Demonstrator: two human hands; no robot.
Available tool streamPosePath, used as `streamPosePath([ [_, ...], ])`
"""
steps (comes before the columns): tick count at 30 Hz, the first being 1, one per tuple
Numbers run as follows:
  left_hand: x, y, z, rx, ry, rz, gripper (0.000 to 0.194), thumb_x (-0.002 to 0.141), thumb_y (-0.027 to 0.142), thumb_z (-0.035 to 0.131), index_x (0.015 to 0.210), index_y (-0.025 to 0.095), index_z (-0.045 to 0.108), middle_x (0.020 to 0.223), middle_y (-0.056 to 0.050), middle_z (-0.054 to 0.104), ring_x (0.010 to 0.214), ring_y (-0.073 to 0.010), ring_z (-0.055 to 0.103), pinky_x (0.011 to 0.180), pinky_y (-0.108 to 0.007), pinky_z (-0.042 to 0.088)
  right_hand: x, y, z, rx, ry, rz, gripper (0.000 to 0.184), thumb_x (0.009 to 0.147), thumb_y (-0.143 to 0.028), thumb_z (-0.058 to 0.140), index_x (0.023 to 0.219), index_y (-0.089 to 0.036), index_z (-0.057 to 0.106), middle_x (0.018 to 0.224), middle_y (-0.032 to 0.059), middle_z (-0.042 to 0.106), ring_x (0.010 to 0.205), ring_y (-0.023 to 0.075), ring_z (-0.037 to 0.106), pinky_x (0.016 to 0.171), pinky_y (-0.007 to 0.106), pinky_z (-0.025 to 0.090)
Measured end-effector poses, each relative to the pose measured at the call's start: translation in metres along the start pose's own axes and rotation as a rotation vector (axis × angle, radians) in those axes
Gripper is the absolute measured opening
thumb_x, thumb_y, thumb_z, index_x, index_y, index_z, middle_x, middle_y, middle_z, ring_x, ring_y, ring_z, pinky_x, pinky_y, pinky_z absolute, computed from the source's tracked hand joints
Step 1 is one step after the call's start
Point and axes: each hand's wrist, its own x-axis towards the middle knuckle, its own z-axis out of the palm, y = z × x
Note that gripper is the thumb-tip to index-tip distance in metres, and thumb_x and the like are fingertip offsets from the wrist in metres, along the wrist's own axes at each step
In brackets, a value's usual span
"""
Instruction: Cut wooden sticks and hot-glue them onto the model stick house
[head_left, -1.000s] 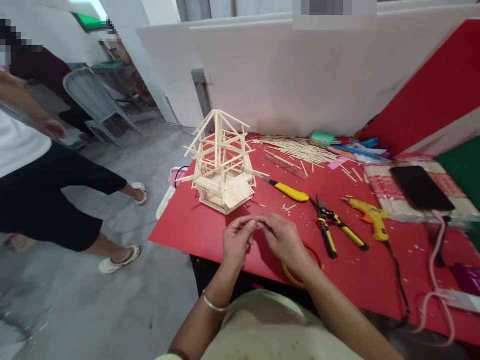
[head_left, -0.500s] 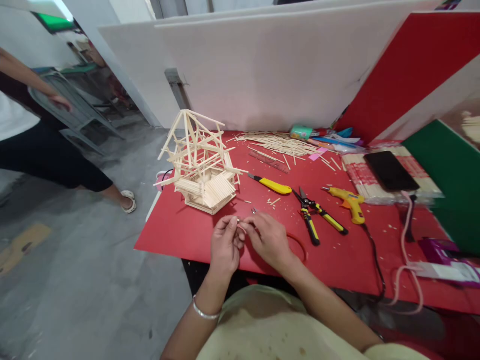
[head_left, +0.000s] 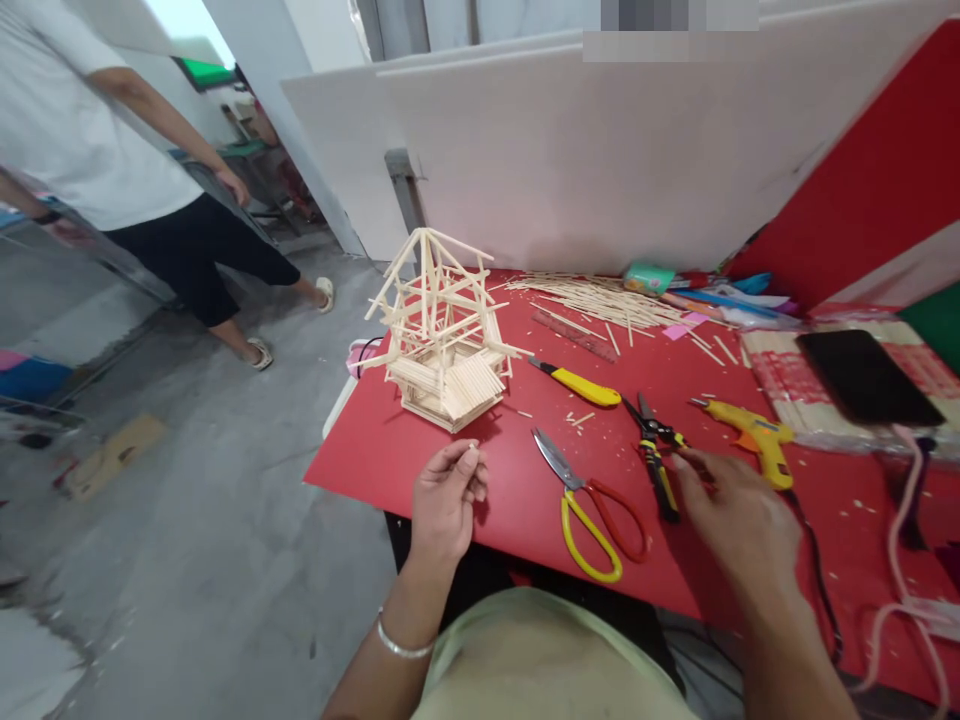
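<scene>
My left hand point(head_left: 446, 497) hovers over the near edge of the red table point(head_left: 390, 455), fingers pinched on a tiny short stick piece. In front of it stands a small house built of thin wooden sticks point(head_left: 442, 330). My right hand point(head_left: 739, 525) is blurred and reaches over the black-and-yellow pliers point(head_left: 658, 452), close to the yellow glue gun point(head_left: 754, 437); its fingers look spread with nothing in them. Red-and-yellow scissors point(head_left: 585, 505) lie between my hands.
A yellow utility knife point(head_left: 577, 383), a ruler and a heap of loose sticks point(head_left: 592, 297) lie further back. A black phone point(head_left: 866, 378) rests on stick packs at right. White and red boards stand behind. A person in a white shirt point(head_left: 82, 130) stands at left on the floor.
My right hand left my left hand and swung right towards the pliers and glue gun. The scissors now lie uncovered on the table. The person at left stepped further away.
</scene>
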Motion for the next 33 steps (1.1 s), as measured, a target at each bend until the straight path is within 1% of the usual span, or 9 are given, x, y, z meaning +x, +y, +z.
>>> streamPosePath([
  [3, 0.001, 0.005, -0.002, -0.007, 0.019, 0.03, 0.027, 0.064, 0.028, 0.088, 0.084, 0.018, 0.073, 0.074, -0.002, 0.072, 0.053, -0.0075, 0.06, 0.043, -0.015, 0.042, 0.003, 0.007, 0.001, -0.056, -0.003, 0.0, 0.043, 0.098, -0.05, 0.037, 0.112, -0.023, 0.068, 0.108, 0.016, 0.069, 0.102, 0.0301, 0.063, 0.079, 0.039, 0.046],
  [7, 0.001, 0.009, -0.005, -0.01, 0.027, 0.028, 0.027, 0.062, 0.026, 0.089, 0.082, 0.018, 0.073, 0.07, -0.001, 0.07, 0.054, -0.0073, 0.06, 0.044, -0.015, 0.043, 0.011, 0.019, 0.01, -0.18, -0.064, -0.012, 0.053, 0.096, -0.054, 0.037, 0.122, -0.017, 0.065, 0.108, 0.0224, 0.066, 0.105, 0.0349, 0.06, 0.081, 0.044, 0.045],
  [12, 0.003, 0.009, -0.008, -0.01, 0.048, 0.028, 0.031, 0.059, 0.024, 0.09, 0.086, 0.018, 0.075, 0.073, -0.002, 0.071, 0.057, -0.0071, 0.061, 0.048, -0.015, 0.045, 0.011, 0.027, 0.02, -0.295, -0.167, 0.028, 0.058, 0.096, -0.056, 0.037, 0.133, -0.015, 0.057, 0.115, 0.0193, 0.065, 0.104, 0.035, 0.06, 0.079, 0.043, 0.047],
  [16, 0.005, 0.01, -0.006, -0.027, 0.056, 0.013, 0.029, 0.058, 0.025, 0.091, 0.08, 0.017, 0.074, 0.072, -0.001, 0.071, 0.056, -0.0073, 0.06, 0.047, -0.015, 0.045, 0.009, 0.026, 0.022, -0.301, -0.196, 0.052, 0.065, 0.096, -0.061, 0.03, 0.134, -0.017, 0.056, 0.114, 0.0191, 0.066, 0.1, 0.0354, 0.062, 0.076, 0.044, 0.047],
  [21, 0.005, 0.013, -0.006, -0.022, 0.04, -0.006, 0.026, 0.066, 0.032, 0.087, 0.08, 0.017, 0.071, 0.07, 0.0, 0.068, 0.052, -0.0067, 0.058, 0.044, -0.016, 0.042, 0.012, 0.026, 0.023, -0.3, -0.238, 0.045, 0.072, 0.093, -0.069, 0.031, 0.136, -0.018, 0.057, 0.113, 0.02, 0.068, 0.099, 0.037, 0.063, 0.074, 0.045, 0.046],
  [24, 0.003, 0.015, -0.006, -0.014, 0.032, -0.012, 0.025, 0.069, 0.033, 0.085, 0.081, 0.016, 0.071, 0.071, 0.0, 0.068, 0.053, -0.0064, 0.058, 0.044, -0.016, 0.041, 0.013, 0.024, 0.022, -0.316, -0.243, 0.043, 0.073, 0.092, -0.07, 0.031, 0.136, -0.017, 0.056, 0.113, 0.0202, 0.067, 0.099, 0.0374, 0.063, 0.074, 0.045, 0.047],
  [29, 0.002, 0.016, -0.005, 0.001, 0.022, -0.018, 0.025, 0.068, 0.031, 0.085, 0.083, 0.016, 0.072, 0.072, 0.0, 0.068, 0.053, -0.0061, 0.058, 0.045, -0.016, 0.042, 0.01, 0.016, 0.018, -0.33, -0.224, 0.027, 0.074, 0.092, -0.07, 0.033, 0.138, -0.016, 0.053, 0.118, 0.0191, 0.066, 0.103, 0.0373, 0.06, 0.078, 0.045, 0.047],
  [31, 0.003, 0.011, -0.005, 0.043, 0.026, -0.01, 0.027, 0.068, 0.034, 0.084, 0.084, 0.016, 0.072, 0.072, -0.001, 0.069, 0.052, -0.0066, 0.058, 0.043, -0.016, 0.04, 0.008, 0.015, 0.018, -0.336, -0.192, 0.018, 0.07, 0.093, -0.067, 0.034, 0.137, -0.016, 0.054, 0.121, 0.0191, 0.064, 0.105, 0.0366, 0.059, 0.079, 0.044, 0.046],
  [33, 0.005, 0.001, -0.006, 0.173, 0.028, 0.004, 0.028, 0.068, 0.037, 0.083, 0.084, 0.016, 0.072, 0.068, -0.001, 0.068, 0.048, -0.0076, 0.056, 0.039, -0.017, 0.036, 0.007, 0.014, 0.018, -0.331, -0.144, 0.013, 0.065, 0.095, -0.063, 0.034, 0.134, -0.015, 0.056, 0.126, 0.0193, 0.061, 0.108, 0.0359, 0.057, 0.08, 0.043, 0.045],
])
